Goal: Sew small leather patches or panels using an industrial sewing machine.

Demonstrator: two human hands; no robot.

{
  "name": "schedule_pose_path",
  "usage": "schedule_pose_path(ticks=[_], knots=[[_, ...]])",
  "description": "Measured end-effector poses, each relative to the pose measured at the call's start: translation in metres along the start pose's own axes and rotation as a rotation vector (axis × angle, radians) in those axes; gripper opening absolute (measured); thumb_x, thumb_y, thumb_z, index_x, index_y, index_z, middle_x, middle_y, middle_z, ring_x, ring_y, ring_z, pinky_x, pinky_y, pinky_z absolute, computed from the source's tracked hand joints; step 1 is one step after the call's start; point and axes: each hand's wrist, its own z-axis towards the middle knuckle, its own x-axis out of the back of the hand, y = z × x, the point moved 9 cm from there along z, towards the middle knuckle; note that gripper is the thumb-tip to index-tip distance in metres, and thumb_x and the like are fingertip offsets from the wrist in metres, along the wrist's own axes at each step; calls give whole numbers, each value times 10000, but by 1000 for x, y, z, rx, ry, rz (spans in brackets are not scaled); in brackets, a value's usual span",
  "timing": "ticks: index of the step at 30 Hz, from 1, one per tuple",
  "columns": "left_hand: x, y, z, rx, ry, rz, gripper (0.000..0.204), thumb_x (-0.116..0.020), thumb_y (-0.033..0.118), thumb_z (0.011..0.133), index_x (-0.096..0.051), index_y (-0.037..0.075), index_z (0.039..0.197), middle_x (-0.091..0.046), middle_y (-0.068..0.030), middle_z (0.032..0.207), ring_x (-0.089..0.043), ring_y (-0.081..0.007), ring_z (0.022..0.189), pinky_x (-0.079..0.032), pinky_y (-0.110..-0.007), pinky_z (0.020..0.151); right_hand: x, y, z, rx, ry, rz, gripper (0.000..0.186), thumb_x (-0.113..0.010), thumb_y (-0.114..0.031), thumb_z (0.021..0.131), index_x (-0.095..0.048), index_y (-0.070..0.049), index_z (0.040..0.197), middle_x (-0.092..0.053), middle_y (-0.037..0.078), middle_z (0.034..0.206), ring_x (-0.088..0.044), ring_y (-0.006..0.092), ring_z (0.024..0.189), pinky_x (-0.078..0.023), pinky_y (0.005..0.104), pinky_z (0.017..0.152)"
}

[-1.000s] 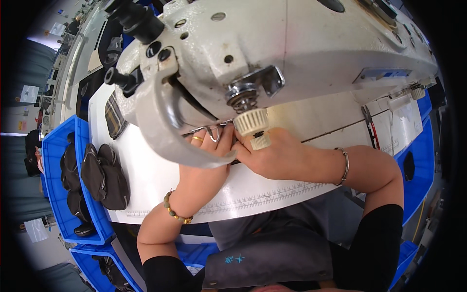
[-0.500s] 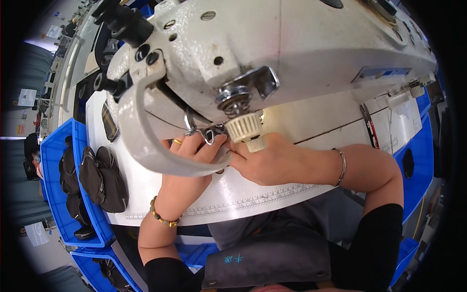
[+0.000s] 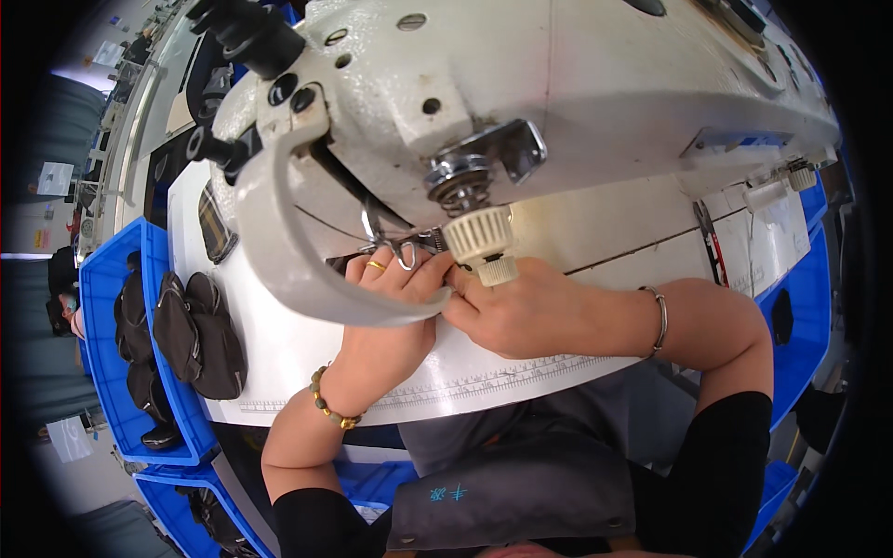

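Observation:
A white sewing machine [image 3: 595,93] stretches across the upper part of the head view. Beneath its needle area, my left hand [image 3: 395,288] lies with bent fingers pressed together, partly behind the curved pale guard [image 3: 279,251]. A small dark piece [image 3: 346,264] shows beside its fingertips; most of whatever lies there is hidden. My right hand [image 3: 512,307] is closed, thumb and forefinger pinched against the left fingertips, just under the cream tension knob [image 3: 479,232]. What the pinch holds is too covered to make out.
Black zippered pouches [image 3: 200,335] lean at the table's left edge, by a blue bin [image 3: 191,437] with more of them. A plaid fabric piece [image 3: 219,223] lies near the machine head. Red-and-black snips [image 3: 712,244] rest to the right. A ruler strip [image 3: 465,391] runs along the front edge.
My left hand has shifted right and is now closer to my right hand, and a dark piece shows at its left. My right hand has barely moved.

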Motion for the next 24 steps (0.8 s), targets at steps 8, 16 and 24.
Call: schedule_pose_path(ticks=[8,16,24], knots=[[-10,-8,5,88,-88,-9,292,-644,-33,690,-657,25,976,-652,-108,940,-573,-328,864,-429,-412,818,3,6,6,-33,-55,-112,95,-626,-97,751,-564,-32,782,-637,128,687,-649,219,559,-451,336,400],[41,-4,-11,188,-19,506,274,-714,173,830,-693,142,1101,-669,35,788,-615,-214,918,-159,-672,1091,5,9,5,-40,-47,-119,135,-632,-119,737,-580,-6,788,-645,377,1013,-670,247,534,-485,338,418],[27,14,-6,-46,-135,195,433,-727,101,730,-646,147,1152,-557,15,833,-551,-201,856,-344,-609,991,-1,11,6,-34,-26,-117,123,-618,-123,755,-592,-12,802,-650,362,1027,-677,245,567,-497,347,439]])
